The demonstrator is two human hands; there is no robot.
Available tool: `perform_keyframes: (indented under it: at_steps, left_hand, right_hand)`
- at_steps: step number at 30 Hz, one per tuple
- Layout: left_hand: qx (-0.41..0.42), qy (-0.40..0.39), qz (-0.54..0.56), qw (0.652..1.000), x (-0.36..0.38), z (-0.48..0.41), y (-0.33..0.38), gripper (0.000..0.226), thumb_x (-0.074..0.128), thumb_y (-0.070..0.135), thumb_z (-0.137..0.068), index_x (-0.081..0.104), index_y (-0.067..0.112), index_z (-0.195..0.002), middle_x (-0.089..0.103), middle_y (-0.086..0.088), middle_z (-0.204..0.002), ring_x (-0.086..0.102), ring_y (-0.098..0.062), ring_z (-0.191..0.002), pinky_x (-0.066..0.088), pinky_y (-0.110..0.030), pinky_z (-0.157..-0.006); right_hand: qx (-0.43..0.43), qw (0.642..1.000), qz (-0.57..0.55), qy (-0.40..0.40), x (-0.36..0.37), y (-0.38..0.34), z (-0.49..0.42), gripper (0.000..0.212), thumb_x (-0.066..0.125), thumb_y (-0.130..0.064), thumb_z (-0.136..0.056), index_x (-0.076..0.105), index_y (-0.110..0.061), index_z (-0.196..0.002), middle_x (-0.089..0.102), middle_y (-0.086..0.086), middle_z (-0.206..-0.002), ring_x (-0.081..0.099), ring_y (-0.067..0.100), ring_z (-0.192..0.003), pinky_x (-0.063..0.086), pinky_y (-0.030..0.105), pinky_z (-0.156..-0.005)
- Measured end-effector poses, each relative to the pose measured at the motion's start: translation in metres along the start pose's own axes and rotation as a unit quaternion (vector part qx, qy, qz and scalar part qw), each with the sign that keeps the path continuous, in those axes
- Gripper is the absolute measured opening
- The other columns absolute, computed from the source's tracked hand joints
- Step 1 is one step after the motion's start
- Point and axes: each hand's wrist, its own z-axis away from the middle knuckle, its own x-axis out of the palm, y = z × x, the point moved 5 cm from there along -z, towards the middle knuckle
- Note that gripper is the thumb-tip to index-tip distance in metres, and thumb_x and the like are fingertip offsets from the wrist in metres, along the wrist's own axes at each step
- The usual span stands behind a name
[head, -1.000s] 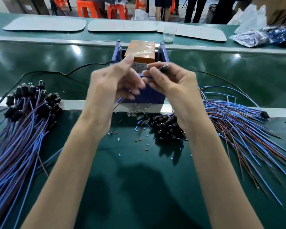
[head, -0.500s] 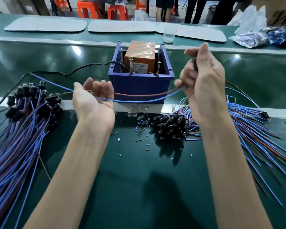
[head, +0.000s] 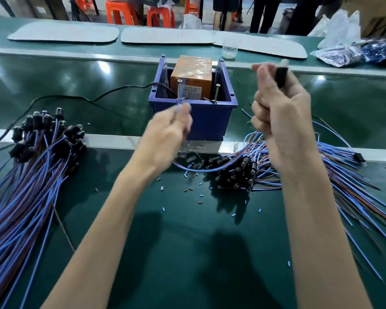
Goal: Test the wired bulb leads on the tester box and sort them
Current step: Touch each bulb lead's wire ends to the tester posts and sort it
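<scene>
Centre frame: my left hand (head: 165, 134), blurred, pinches the lead (head: 187, 169) ends below the tester box (head: 210, 117). Right hand (head: 281, 121) grips the bulb (head: 281, 74), upper right. Touch one end per screw (head: 179, 89); watch the bulb.

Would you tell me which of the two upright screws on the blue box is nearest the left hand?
The left screw: the left hand is just below it in the picture, while the right screw stands farther off.

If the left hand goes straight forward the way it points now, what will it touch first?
Most likely the left screw post on the blue tester box; the left hand, pinching a lead, is blurred, so depth is unclear.
</scene>
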Motion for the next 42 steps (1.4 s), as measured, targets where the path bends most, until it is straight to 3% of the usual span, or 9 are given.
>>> perform_keyframes:
  at_steps: [5, 8, 12, 17, 22, 27, 32, 38, 42]
  left_hand:
    - [0.021, -0.120, -0.010, 0.992, 0.025, 0.006, 0.000, 0.041, 0.033, 0.025, -0.105, 0.034, 0.018, -0.064, 0.031, 0.014, -0.046, 0.025, -0.003, -0.042, 0.021, -0.010, -0.039]
    - [0.022, -0.147, -0.005, 0.989, 0.027, 0.007, 0.000, 0.041, 0.033, 0.027, -0.104, 0.034, 0.018, -0.064, 0.029, 0.014, -0.046, 0.024, -0.003, -0.042, 0.021, -0.011, -0.040]
    - [0.016, -0.155, -0.021, 0.988, 0.024, 0.006, -0.004, 0.044, 0.033, 0.027, -0.105, 0.032, 0.019, -0.061, 0.029, 0.015, -0.047, 0.023, -0.004, -0.045, 0.021, -0.013, -0.041]
    - [0.015, -0.167, -0.044, 0.985, 0.022, 0.004, -0.008, 0.041, 0.036, 0.040, -0.097, 0.031, 0.022, -0.060, 0.028, 0.013, -0.051, 0.023, -0.007, -0.047, 0.022, -0.020, -0.044]
    - [0.010, -0.165, -0.060, 0.984, 0.019, 0.002, -0.012, 0.036, 0.038, 0.047, -0.088, 0.038, 0.021, -0.063, 0.034, 0.005, -0.061, 0.029, -0.019, -0.061, 0.027, -0.035, -0.062]
    - [0.042, -0.117, -0.007, 0.992, 0.014, 0.000, -0.001, 0.033, 0.041, 0.048, -0.089, 0.049, 0.017, -0.079, 0.040, 0.015, -0.051, 0.031, -0.007, -0.049, 0.028, -0.021, -0.047]
    - [0.056, -0.084, 0.035, 0.994, 0.016, 0.003, 0.009, 0.044, 0.027, 0.049, -0.093, 0.050, 0.013, -0.082, 0.040, 0.017, -0.047, 0.033, -0.003, -0.043, 0.025, -0.010, -0.043]
    - [0.084, -0.041, 0.023, 0.995, 0.010, 0.002, 0.009, 0.031, 0.037, 0.039, -0.096, 0.050, 0.022, -0.073, 0.034, 0.012, -0.051, 0.027, -0.006, -0.046, 0.024, -0.019, -0.045]
    - [0.101, -0.027, 0.012, 0.994, 0.005, 0.001, 0.011, 0.028, 0.041, 0.033, -0.097, 0.052, 0.021, -0.074, 0.038, 0.014, -0.048, 0.030, -0.004, -0.044, 0.025, -0.014, -0.045]
  right_hand:
    - [0.045, 0.998, 0.025, 0.020, -0.002, 0.008, -0.001, 0.020, 0.062, -0.012, -0.091, 0.061, -0.007, -0.111, 0.045, -0.008, -0.045, 0.030, 0.002, -0.037, 0.021, 0.015, -0.036]
    - [0.054, 0.998, 0.024, -0.024, -0.003, 0.008, -0.003, 0.015, 0.064, -0.018, -0.090, 0.070, -0.007, -0.097, 0.054, -0.003, -0.053, 0.023, 0.004, -0.039, 0.018, 0.014, -0.037]
    - [0.071, 0.993, 0.058, -0.070, 0.001, 0.010, 0.000, 0.027, 0.070, -0.034, -0.076, 0.074, -0.009, -0.086, 0.066, 0.001, -0.070, 0.032, 0.004, -0.042, 0.021, 0.010, -0.037]
    - [0.043, 0.992, 0.094, -0.076, 0.008, 0.013, 0.001, 0.004, 0.073, -0.009, -0.080, 0.071, -0.007, -0.078, 0.066, 0.005, -0.065, 0.040, 0.005, -0.042, 0.029, 0.008, -0.040]
    - [0.011, 0.984, 0.159, -0.077, 0.010, 0.012, 0.000, 0.005, 0.075, -0.010, -0.080, 0.072, -0.010, -0.077, 0.067, -0.001, -0.062, 0.045, 0.005, -0.045, 0.036, 0.011, -0.047]
    - [0.005, 0.981, 0.177, -0.075, 0.010, 0.011, 0.000, 0.008, 0.075, -0.012, -0.080, 0.071, -0.013, -0.073, 0.068, -0.003, -0.060, 0.046, 0.003, -0.046, 0.038, 0.013, -0.048]
    - [0.008, 0.978, 0.194, -0.081, 0.011, 0.013, 0.000, 0.008, 0.076, -0.013, -0.079, 0.072, -0.012, -0.073, 0.068, -0.002, -0.061, 0.047, 0.004, -0.045, 0.038, 0.013, -0.048]
    - [0.019, 0.975, 0.193, -0.110, 0.012, 0.013, 0.001, 0.006, 0.075, -0.014, -0.081, 0.072, -0.011, -0.076, 0.070, 0.000, -0.065, 0.050, 0.002, -0.045, 0.037, 0.009, -0.047]
    - [0.023, 0.975, 0.195, -0.103, 0.013, 0.014, 0.002, 0.010, 0.074, -0.016, -0.082, 0.069, -0.014, -0.073, 0.067, -0.003, -0.062, 0.046, 0.002, -0.045, 0.034, 0.009, -0.046]
